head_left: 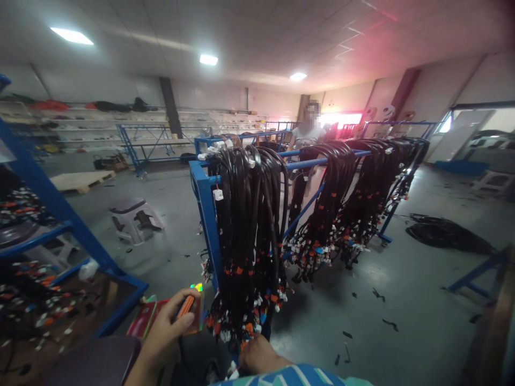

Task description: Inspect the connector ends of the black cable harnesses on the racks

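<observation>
My left hand (173, 321) is closed around a small orange ribbed piece (186, 307), which looks like a plastic connector. Just behind it a flat translucent piece with bright yellow-green edges (198, 311) shows; I cannot tell whether the hand touches it. My right hand (259, 354) is low at the end of a hanging wire harness bundle (245, 214), its fingers curled at the connectors (249, 327). Exactly what those fingers grip is partly hidden. The black harnesses hang over a blue rack (205, 214), with white, orange and blue connectors at their lower ends.
A second blue frame (72, 230) with more connectors stands at left. A plastic stool (137, 220) and a wooden pallet (82, 181) are beyond it. Black material (446, 233) and scraps lie on the floor at right. A person (309, 131) stands behind the rack.
</observation>
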The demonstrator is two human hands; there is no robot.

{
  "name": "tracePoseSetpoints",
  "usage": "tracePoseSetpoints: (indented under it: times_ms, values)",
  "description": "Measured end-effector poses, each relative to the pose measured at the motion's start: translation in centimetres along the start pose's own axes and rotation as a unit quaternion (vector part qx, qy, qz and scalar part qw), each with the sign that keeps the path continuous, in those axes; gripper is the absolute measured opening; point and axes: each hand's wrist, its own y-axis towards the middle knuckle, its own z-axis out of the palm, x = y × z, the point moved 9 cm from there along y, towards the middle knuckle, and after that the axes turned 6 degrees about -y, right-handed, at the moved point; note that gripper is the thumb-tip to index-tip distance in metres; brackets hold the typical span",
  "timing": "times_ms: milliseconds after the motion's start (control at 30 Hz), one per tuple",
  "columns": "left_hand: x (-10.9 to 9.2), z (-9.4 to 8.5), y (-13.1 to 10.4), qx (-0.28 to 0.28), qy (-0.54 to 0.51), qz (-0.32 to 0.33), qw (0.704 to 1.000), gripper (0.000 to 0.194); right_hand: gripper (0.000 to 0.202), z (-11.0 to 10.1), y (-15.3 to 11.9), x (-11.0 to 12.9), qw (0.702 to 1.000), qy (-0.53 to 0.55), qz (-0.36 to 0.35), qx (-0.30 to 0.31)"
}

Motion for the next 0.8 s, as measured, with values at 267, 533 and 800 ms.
tracePoseSetpoints:
  times_ms: [267, 533, 800]
  values:
    - [-0.4, 0.6, -1.0, 0.051, 0.047, 0.038, 0.997, 0.038, 0.014, 0.1, -0.2, 0.3, 0.999, 0.038, 0.015, 0.000]
    - [-0.7, 0.6, -2.4, 0.076, 0.042, 0.076, 0.993, 0.037, 0.012, -1.1, -0.9, 0.4, 0.998, 0.047, 0.008, 0.040]
    - [-2.5, 0.7, -4.9, 0.052, 0.105, 0.072, 0.991, 0.042, 0.011, -3.8, -2.8, 0.4, 0.996, 0.088, 0.001, -0.013]
